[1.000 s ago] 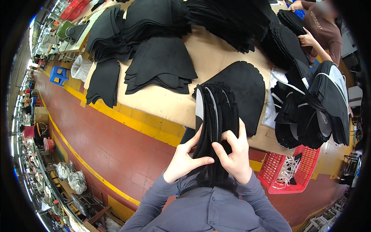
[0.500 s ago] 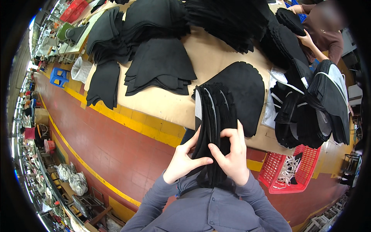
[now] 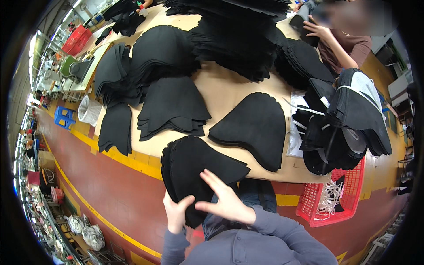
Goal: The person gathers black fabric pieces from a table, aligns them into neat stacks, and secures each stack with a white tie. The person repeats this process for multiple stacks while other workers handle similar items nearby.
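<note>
A stack of curved black fabric panels [image 3: 194, 163], notched along its rounded edge, is held in front of me at the table's near edge. My left hand [image 3: 176, 210] grips its lower left side, thumb on the front face and the other fingers hidden behind. Spread over the front face is my right hand [image 3: 227, 201], its fingers straight and apart; whether it presses on the fabric is hard to tell. Just beyond lies a similar black stack [image 3: 258, 128] flat on the tan table [image 3: 221, 97].
More black panel piles [image 3: 172, 106] cover the table's left and far side. Bundles tied with white strips [image 3: 357, 110] stand at the right, above a red basket [image 3: 327, 207] of white strips. Across the table a co-worker's hand [image 3: 318, 31] is raised. A blue stool [image 3: 65, 117] stands left.
The stack, seen edge-on before between both hands, has turned its broad face toward me and moved left. My right hand has opened from its grip and spread over it.
</note>
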Demonstrator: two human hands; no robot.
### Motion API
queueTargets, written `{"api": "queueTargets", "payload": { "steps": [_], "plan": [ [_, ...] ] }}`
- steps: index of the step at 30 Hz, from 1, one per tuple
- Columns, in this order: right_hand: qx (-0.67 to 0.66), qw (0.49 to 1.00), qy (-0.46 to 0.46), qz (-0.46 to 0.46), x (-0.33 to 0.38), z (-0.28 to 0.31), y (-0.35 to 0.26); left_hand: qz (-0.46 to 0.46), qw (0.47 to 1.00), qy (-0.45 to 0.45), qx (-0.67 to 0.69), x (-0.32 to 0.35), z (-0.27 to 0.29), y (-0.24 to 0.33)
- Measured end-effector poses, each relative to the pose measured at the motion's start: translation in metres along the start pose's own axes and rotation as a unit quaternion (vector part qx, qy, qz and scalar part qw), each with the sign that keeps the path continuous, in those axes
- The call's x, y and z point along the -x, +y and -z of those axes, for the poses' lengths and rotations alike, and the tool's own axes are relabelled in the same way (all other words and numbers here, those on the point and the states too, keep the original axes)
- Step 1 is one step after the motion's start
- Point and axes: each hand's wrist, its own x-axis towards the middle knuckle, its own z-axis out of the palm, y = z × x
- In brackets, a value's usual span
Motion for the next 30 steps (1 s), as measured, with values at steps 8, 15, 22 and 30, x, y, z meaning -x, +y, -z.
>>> {"api": "queueTargets", "payload": {
  "steps": [8,15,22,30],
  "plan": [
    [-0.094,0.962,0.214,0.141,0.025,0.073,-0.048,-0.336,0.859,-0.384,-0.042,0.008,-0.05,0.029],
    [-0.065,0.927,0.312,0.198,0.04,0.081,0.004,0.262,0.843,-0.107,0.457,0.007,-0.071,-0.046],
    [-0.151,0.937,0.151,0.276,0.024,0.099,0.011,0.067,0.815,-0.094,0.568,-0.014,-0.053,-0.05],
    [-0.185,0.953,0.18,0.161,0.043,0.043,0.09,-0.015,0.867,-0.123,0.482,-0.011,-0.054,-0.044]
  ]
}}
